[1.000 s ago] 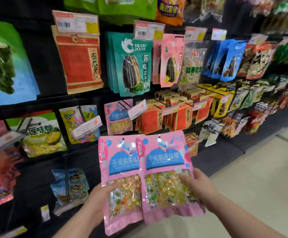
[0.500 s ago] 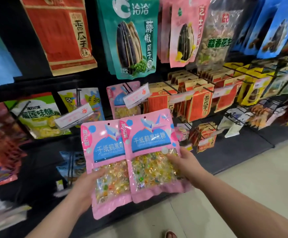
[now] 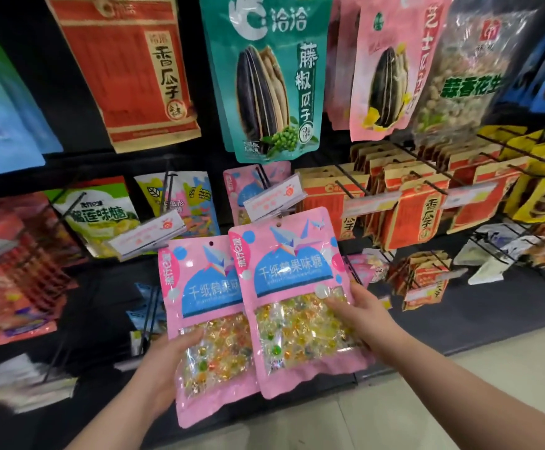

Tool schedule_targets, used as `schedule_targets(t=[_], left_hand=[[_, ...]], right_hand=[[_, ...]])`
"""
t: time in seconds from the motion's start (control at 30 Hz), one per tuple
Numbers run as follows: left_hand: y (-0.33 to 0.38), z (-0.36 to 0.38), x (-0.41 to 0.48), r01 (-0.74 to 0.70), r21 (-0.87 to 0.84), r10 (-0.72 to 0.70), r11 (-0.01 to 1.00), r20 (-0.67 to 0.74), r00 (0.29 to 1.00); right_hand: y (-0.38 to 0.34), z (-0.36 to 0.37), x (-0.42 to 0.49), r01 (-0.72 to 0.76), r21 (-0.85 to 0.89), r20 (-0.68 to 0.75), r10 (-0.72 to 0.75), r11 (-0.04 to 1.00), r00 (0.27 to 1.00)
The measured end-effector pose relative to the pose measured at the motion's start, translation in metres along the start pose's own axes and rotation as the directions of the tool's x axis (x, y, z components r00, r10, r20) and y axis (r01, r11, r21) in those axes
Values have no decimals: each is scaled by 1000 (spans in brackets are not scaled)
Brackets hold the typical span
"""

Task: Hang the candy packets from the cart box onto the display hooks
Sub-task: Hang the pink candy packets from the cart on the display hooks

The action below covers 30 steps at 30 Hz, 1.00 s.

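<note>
Two candy packets held up side by side, mid-view, in front of the display.

Left packet (image 3: pixel 206 287): flat rectangular pouch, glossy pink film, blue arched label. Clear window in lower half, packed w/ small crinkly wrapped sweets in yellow, orange, green. Round hang hole at top centre.

Right packet (image 3: pixel 293 277): same sort, overlapping left packet's right edge, sitting a bit higher, top leaning slightly left.

Left hand (image 3: pixel 164 368) at left packet's lower left edge, fingers (image 3: pixel 189 336) pinching the pouch: thumb flat on the window, the rest behind, hidden.

Right hand (image 3: pixel 366 316) at right packet's right edge, same pinch, thumb across the window's upper right corner, other fingers out of sight behind.

Just beyond right packet's top: slanted clear plastic price tag (image 3: pixel 274 198) at the near end of a black wire hook (image 3: pixel 262 177), w/ a matching pink hung packet (image 3: pixel 233 186) farther back on it. Right packet's top just under the tag; touching or not, can't tell.

Above: tall teal seed bag (image 3: pixel 264 76), matte kraft-and-red bag (image 3: pixel 128 69) to its left, pink seed bag (image 3: pixel 384 69) and clear peanut bag (image 3: pixel 459 76) to its right.

Right of the hook: rows of small kraft-red packs (image 3: pixel 423 209) on wire prongs. Smooth pale floor (image 3: pixel 426 401) at near right.
</note>
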<state>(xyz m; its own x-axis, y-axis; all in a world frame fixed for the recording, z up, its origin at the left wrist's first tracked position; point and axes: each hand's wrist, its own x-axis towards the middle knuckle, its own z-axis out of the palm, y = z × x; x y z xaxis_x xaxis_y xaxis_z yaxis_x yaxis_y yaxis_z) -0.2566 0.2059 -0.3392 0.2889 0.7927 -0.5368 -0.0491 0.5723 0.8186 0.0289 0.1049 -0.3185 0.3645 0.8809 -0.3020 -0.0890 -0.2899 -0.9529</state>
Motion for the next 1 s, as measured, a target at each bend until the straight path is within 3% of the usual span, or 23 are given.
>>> schedule_targets(t=[0.4, 1.0], left_hand=[[3, -8, 4, 19, 51, -19, 999, 10, 1000], [7, -23, 7, 61, 90, -61, 994, -7, 998]], right_hand=[[4, 6, -13, 83, 16, 2, -83, 996, 997], [-8, 27, 6, -23, 32, -119, 27, 999, 993]])
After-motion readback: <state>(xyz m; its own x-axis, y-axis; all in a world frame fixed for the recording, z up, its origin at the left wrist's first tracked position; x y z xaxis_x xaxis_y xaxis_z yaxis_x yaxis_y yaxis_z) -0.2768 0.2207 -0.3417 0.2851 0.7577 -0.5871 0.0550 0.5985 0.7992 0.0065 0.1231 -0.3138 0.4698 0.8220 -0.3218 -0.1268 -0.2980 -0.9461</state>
